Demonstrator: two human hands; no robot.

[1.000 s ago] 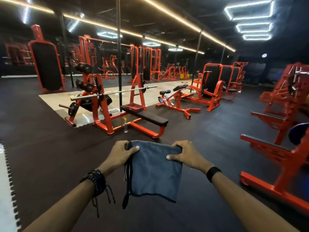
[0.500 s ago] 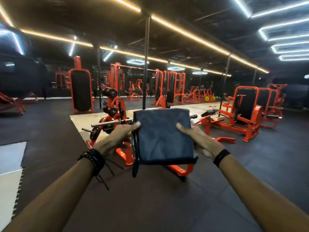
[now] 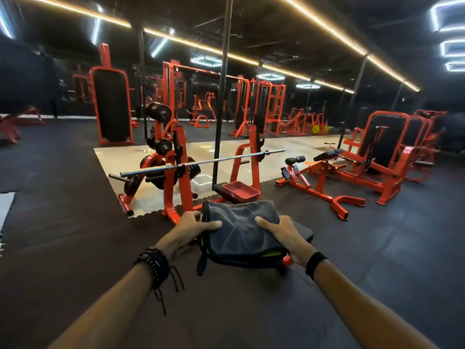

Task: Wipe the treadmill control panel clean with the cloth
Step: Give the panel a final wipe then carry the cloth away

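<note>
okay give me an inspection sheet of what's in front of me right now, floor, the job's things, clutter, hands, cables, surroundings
Surface: dark rubber floor mats, with a pale glossy patch under the bench press.
Job's things: grey cloth, folded, held up in the air; no treadmill or control panel in view.
Clutter: red tray on the bench.
Grips: left hand and right hand each pinch a side of the cloth.
Cables: nothing seen.
Surroundings: barbell on an orange rack, orange weight machines, ceiling light strips.

Cloth [image 3: 241, 230] in grip: dark grey-blue, black edging, yellow-green patch near right grip. Left wrist: black beaded bracelets [image 3: 153, 263]. Right wrist: black band [image 3: 315, 264]. Beyond grip: orange-red bench press [image 3: 176, 172], black floor [image 3: 63, 222].
</note>
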